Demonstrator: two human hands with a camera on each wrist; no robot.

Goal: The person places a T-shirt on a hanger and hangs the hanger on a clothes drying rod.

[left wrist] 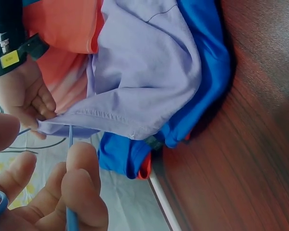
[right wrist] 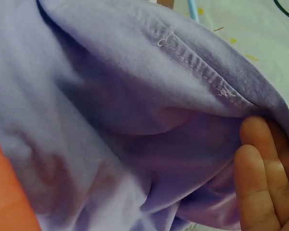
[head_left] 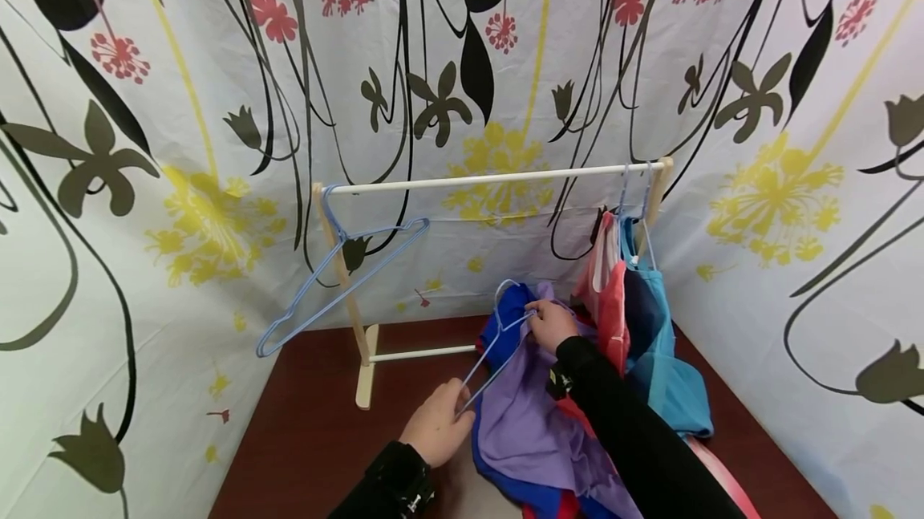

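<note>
My left hand grips one end of a light blue wire hanger, whose hook points away from me. The hanger's other end reaches into the edge of a purple garment. At that edge my right hand pinches the cloth, thumb and fingers on the fabric. The left wrist view shows the hanger wire running from the left fingers into the purple opening. A stitched seam crosses the cloth in the right wrist view. Under the purple garment lies a blue garment with red parts.
A small wooden rack stands on the dark brown table. An unloaded blue hanger hangs at its left end. Coral clothing and a turquoise garment hang at its right end. Flower-printed fabric walls surround the table.
</note>
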